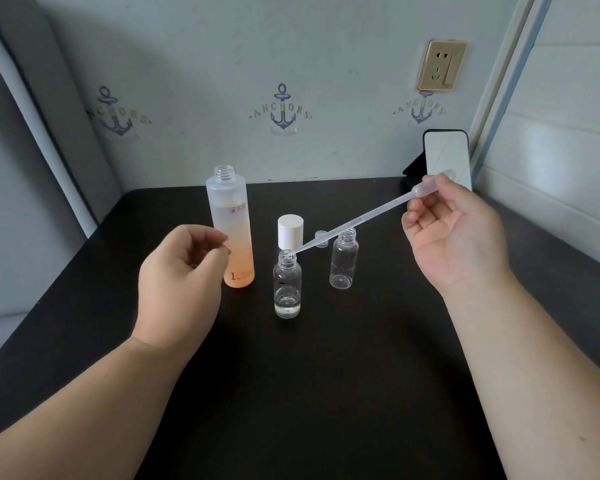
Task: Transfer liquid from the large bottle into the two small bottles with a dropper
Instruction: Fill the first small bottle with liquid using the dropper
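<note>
While the thumb and fingers of the right hand (454, 233) pinch the bulb of the long translucent plastic dropper (361, 220), its tip sits at the mouth of the nearer small clear glass bottle (287, 285); a slow, steady squeeze with the tip centred should keep drops inside. That palm faces up, forearm raised from the right. The left hand (184, 271) hovers loosely curled, holding nothing, beside the tall frosted orange-tinted bottle (231, 226).

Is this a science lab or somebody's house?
Most likely a room at home, not a lab: the wall has anchor-pattern wallpaper and a household wall socket, and a phone leans at the back of the dark table.
</note>
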Motion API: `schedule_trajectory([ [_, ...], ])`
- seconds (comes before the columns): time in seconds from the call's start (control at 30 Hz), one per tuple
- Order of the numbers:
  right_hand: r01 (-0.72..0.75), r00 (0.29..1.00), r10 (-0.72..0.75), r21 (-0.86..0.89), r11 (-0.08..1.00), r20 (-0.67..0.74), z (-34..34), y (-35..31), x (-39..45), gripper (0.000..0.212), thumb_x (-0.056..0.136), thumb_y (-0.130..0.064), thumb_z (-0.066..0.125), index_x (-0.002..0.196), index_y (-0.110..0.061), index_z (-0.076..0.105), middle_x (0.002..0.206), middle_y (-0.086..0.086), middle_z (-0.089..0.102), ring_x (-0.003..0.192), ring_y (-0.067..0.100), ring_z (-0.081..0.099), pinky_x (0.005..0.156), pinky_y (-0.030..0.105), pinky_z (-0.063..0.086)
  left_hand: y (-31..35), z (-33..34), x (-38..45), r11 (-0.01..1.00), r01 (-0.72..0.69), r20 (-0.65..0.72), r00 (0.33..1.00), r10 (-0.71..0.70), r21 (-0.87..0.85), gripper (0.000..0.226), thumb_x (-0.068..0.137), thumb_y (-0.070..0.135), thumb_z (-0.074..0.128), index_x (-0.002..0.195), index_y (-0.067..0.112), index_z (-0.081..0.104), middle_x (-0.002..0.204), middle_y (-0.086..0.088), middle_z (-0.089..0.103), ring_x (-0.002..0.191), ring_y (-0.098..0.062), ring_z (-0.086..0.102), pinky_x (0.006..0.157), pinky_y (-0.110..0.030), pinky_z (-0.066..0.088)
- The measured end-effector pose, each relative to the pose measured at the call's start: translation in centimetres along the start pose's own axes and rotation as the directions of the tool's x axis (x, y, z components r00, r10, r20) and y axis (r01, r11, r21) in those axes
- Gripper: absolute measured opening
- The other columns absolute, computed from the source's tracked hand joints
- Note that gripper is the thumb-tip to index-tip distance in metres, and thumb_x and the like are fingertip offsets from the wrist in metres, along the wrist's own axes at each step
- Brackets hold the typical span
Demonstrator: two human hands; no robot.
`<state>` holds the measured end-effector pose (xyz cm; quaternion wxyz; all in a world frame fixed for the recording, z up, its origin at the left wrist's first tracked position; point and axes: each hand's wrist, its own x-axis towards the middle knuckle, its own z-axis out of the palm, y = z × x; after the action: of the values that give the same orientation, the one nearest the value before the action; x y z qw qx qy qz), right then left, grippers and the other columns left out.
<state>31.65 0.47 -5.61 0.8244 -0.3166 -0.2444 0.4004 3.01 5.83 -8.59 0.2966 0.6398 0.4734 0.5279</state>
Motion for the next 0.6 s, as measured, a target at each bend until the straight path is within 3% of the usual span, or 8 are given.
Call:
schedule_trajectory([
  [0.13,0.005,1.000,-0.005,-0.009,1.000,0.002,-0.1,0.0,0.0,0.013,0.088,-0.015,0.067,0.079,-0.009,0.072,0.078,0.003,0.067,0.066,0.015,0.060,0.064,0.023,0.049,-0.1,0.4,-0.6,0.998,-0.051,0.285,0.956,0.062,-0.049,0.036,0.090,0.001,0.059,0.104,0.032,0.071,0.099,0.018,0.072,0.083,-0.013,0.066,0.074,-0.031,0.056],
  [0.2,0.006,1.000,-0.006,-0.001,1.000,0.004,-0.1,0.0,0.1,0.011,0.088,-0.015,0.067,0.080,-0.009,0.071,0.078,0.003,0.067,0.066,0.015,0.060,0.063,0.023,0.048,-0.5,0.6,-0.5,0.998,-0.062,0.434,0.898,0.069,-0.030,0.032,0.087,0.013,0.065,0.110,0.035,0.070,0.097,0.019,0.071,0.084,-0.014,0.066,0.076,-0.031,0.055],
  [0.27,0.004,1.000,-0.004,0.003,1.000,0.004,-0.1,0.0,0.1,0.010,0.088,-0.015,0.068,0.082,-0.008,0.071,0.078,0.003,0.067,0.066,0.015,0.060,0.063,0.023,0.048,-0.9,1.0,-0.4,0.992,-0.122,0.527,0.846,0.081,0.042,0.029,0.085,0.032,0.072,0.112,0.040,0.067,0.092,0.021,0.068,0.080,-0.010,0.064,0.071,-0.022,0.049],
  [0.43,0.011,1.000,-0.011,-0.009,1.000,0.006,-0.2,0.0,0.2,0.016,0.092,-0.015,0.065,0.078,-0.009,0.072,0.078,0.003,0.067,0.066,0.014,0.059,0.063,0.023,0.049,-0.9,2.0,-0.1,0.947,-0.244,0.564,0.821,0.087,0.209,0.032,0.075,0.054,0.080,0.098,0.049,0.059,0.082,0.035,0.062,0.074,0.002,0.060,0.062,-0.008,0.043],
  [0.6,0.024,1.000,-0.023,-0.037,0.999,0.020,-0.1,0.1,0.2,0.019,0.091,-0.016,0.066,0.074,-0.011,0.072,0.078,0.001,0.067,0.065,0.014,0.058,0.063,0.023,0.048,-1.3,1.9,0.1,0.933,-0.281,0.562,0.820,0.113,0.223,0.024,0.078,0.051,0.078,0.094,0.045,0.063,0.083,0.025,0.063,0.074,-0.001,0.059,0.063,-0.011,0.045],
])
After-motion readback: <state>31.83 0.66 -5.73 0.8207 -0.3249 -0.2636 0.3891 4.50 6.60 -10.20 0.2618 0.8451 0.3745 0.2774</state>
